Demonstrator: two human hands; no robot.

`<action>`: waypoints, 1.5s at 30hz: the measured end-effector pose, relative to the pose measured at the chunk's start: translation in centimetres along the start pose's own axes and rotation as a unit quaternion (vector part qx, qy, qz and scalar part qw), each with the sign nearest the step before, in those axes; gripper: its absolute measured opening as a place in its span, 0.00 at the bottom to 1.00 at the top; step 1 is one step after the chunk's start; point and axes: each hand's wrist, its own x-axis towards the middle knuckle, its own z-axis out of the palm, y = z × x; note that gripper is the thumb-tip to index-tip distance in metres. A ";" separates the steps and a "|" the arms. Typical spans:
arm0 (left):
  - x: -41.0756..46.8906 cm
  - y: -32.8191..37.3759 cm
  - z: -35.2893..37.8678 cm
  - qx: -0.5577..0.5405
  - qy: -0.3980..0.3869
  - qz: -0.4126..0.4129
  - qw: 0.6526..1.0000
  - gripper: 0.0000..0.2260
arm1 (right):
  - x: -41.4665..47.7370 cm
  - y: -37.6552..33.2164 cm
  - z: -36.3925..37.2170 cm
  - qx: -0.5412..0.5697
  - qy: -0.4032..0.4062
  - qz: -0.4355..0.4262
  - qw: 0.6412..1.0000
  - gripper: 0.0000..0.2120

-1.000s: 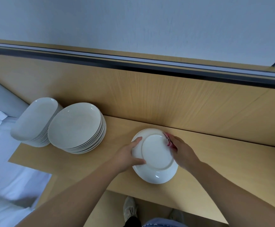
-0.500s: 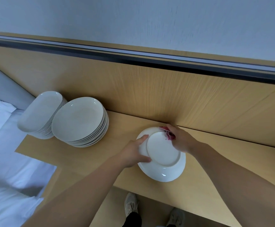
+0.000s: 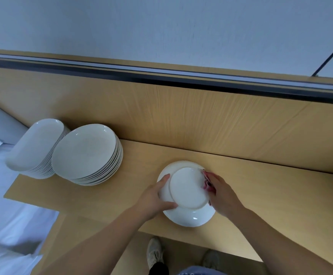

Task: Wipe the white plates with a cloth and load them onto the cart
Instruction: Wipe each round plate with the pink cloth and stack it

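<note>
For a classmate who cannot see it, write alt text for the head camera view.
A left hand steadies an upturned white plate on a wooden table while the right hand presses a pink cloth to its edge. Two stacks of white plates stand at left.

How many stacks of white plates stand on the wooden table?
2, both at the left end of the light wooden table: a stack of oblong white plates at the far left, and a stack of round white plates just right of it.
</note>
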 end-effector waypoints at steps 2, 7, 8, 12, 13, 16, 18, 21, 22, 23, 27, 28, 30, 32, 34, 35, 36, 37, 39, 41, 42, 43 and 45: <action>0.0 0.0 -0.2 0.000 -0.009 0.002 1.000 0.40 | 0.5 -0.4 -0.8 -0.001 -0.023 -0.006 1.000 0.29; 1.0 0.7 -1.5 -0.087 -0.040 -0.003 0.995 0.35 | 2.6 -1.5 -2.4 -0.004 -0.062 -0.018 0.998 0.28; 1.1 0.8 -1.6 -0.108 -0.043 -0.006 0.993 0.35 | 3.0 -1.7 -2.6 0.005 -0.072 -0.014 0.997 0.29; 1.6 1.1 -1.1 -0.119 -0.004 -0.008 0.993 0.36 | 4.1 -2.5 -3.5 0.005 -0.081 -0.011 0.997 0.27; 1.7 1.2 -0.8 -0.119 0.009 -0.008 0.993 0.36 | 4.3 -2.7 -3.5 0.006 -0.074 -0.010 0.997 0.27; 1.9 1.1 -0.2 -0.111 0.027 -0.005 0.993 0.36 | 4.1 -2.4 -3.1 0.024 -0.047 0.010 0.999 0.25; 2.2 0.9 0.1 -0.114 0.038 -0.006 0.993 0.36 | 3.1 -1.6 -2.0 0.049 -0.004 0.025 0.998 0.23; 2.5 1.1 0.6 -0.138 0.062 -0.011 0.988 0.37 | 0.1 -1.5 0.1 0.135 0.062 0.064 0.987 0.20; 2.5 1.1 0.9 -0.138 0.071 -0.011 0.988 0.37 | -0.9 -1.8 0.7 0.171 0.068 0.074 0.980 0.19; 2.4 1.2 1.1 -0.127 0.078 -0.007 0.989 0.37 | -1.5 -2.0 1.2 0.202 0.075 0.076 0.974 0.20; 2.2 1.4 1.7 -0.110 0.086 0.001 0.990 0.36 | -1.4 -2.1 0.0 0.212 0.088 0.074 0.971 0.27; 2.2 1.6 1.5 -0.116 0.087 -0.009 0.989 0.34 | -1.0 -1.9 -0.7 0.190 0.075 0.075 0.976 0.29; 2.6 2.0 0.9 -0.146 0.079 -0.029 0.986 0.31 | -0.4 -1.9 -2.1 0.150 0.050 0.069 0.985 0.31; 2.9 2.3 0.5 -0.177 0.064 -0.034 0.981 0.31 | 0.1 -1.9 -3.0 0.138 0.030 0.062 0.988 0.32; 2.7 2.8 0.7 -0.177 0.055 -0.023 0.982 0.32 | 0.7 -2.0 -3.1 0.135 0.027 0.074 0.988 0.31; 2.7 2.8 1.0 -0.176 0.055 -0.018 0.983 0.32 | 0.8 -2.0 -3.0 0.133 0.033 0.082 0.987 0.30; 2.6 2.7 1.3 -0.175 0.059 -0.015 0.983 0.32 | 0.9 -2.0 -2.6 0.125 0.043 0.077 0.988 0.29; 2.5 2.6 1.6 -0.174 0.067 -0.013 0.982 0.32 | 0.6 -2.0 -2.2 0.130 0.055 0.076 0.987 0.28; 2.4 2.4 2.0 -0.177 0.082 -0.011 0.981 0.32 | -0.4 -2.3 -1.2 0.101 0.083 0.057 0.990 0.23; 2.5 2.3 2.1 -0.171 0.087 -0.010 0.981 0.32 | -2.2 -2.7 -0.2 0.092 0.084 0.047 0.991 0.21; 2.5 2.3 2.1 -0.158 0.086 -0.004 0.984 0.32 | -3.1 -2.7 0.1 0.081 0.067 0.039 0.994 0.23; 2.5 2.3 2.1 -0.147 0.084 0.002 0.986 0.32 | -3.8 -2.6 0.1 0.074 0.047 0.038 0.995 0.25; 2.5 2.3 2.0 -0.133 0.078 0.009 0.988 0.32 | -4.3 -2.8 -0.8 0.078 0.030 0.042 0.996 0.26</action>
